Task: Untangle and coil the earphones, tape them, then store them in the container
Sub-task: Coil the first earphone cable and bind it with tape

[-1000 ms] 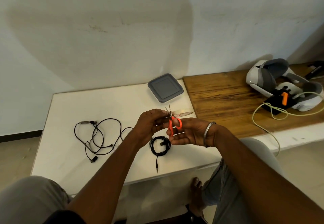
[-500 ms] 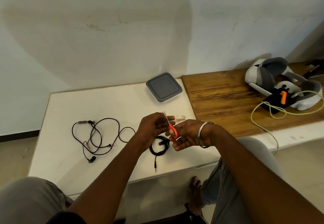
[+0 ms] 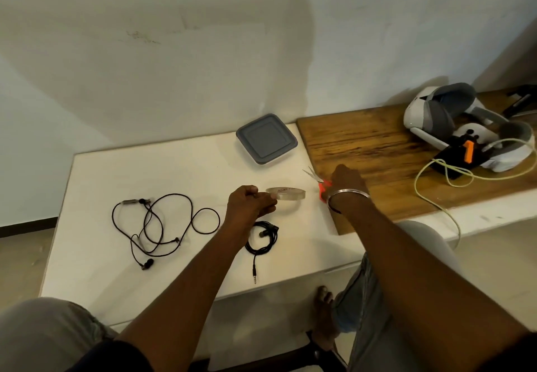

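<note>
- Earphones (image 3: 266,230) in a tight coil are lying on the white table (image 3: 174,174), just beneath our left hand (image 3: 250,207), with the plug pointing at the near edge.
- We are pinching the left rim of the tape roll (image 3: 286,194) with that hand, fingers curling.
- Our right hand (image 3: 347,181) is covering the orange handles of the scissors (image 3: 312,174) at the edge of the wooden board (image 3: 377,150); we cannot tell whether it is gripping them.
- A tangled set (image 3: 154,226) is sprawling at the left.
- The container (image 3: 266,139) is sitting lidded at the far edge.
</note>
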